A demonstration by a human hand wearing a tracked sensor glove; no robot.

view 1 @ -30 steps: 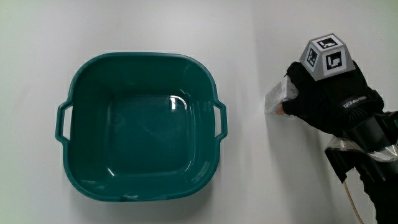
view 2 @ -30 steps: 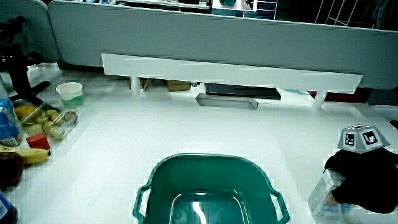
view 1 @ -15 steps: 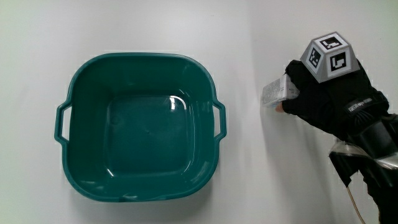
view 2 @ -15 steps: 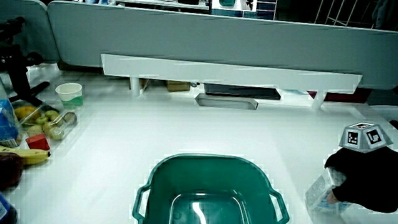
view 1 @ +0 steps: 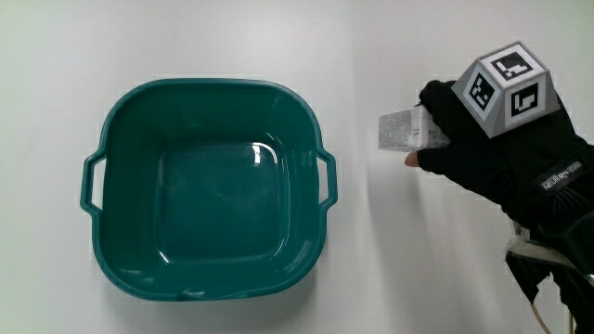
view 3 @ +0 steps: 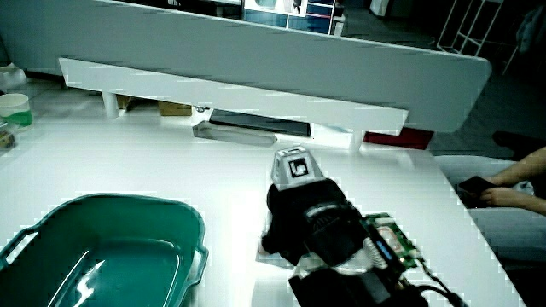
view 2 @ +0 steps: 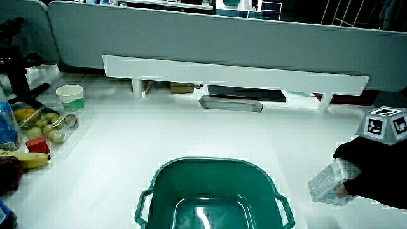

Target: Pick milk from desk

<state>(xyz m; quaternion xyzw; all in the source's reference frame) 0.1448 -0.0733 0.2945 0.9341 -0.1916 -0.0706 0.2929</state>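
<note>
A small pale milk carton (view 1: 399, 130) is gripped in the black-gloved hand (view 1: 483, 148), beside the green basin (view 1: 318, 139). In a side view the milk carton (view 2: 326, 184) hangs tilted just above the white table, with the hand (view 2: 372, 175) shut around its end. The patterned cube (view 1: 509, 88) sits on the back of the hand. In a side view the hand (view 3: 311, 213) hides most of the carton. The basin (view 2: 210, 163) holds nothing.
At the table's edge lie a white cup (view 2: 71, 96), small fruits (view 2: 48, 122), a red block (view 2: 38, 144) and a banana (view 2: 28, 159). A low white shelf (view 2: 235, 70) runs along the grey partition (view 2: 222, 38), with a dark tray (view 2: 232, 103) under it.
The hand has raised the milk carton off the table and carried it a little toward the basin; the carton now tilts more.
</note>
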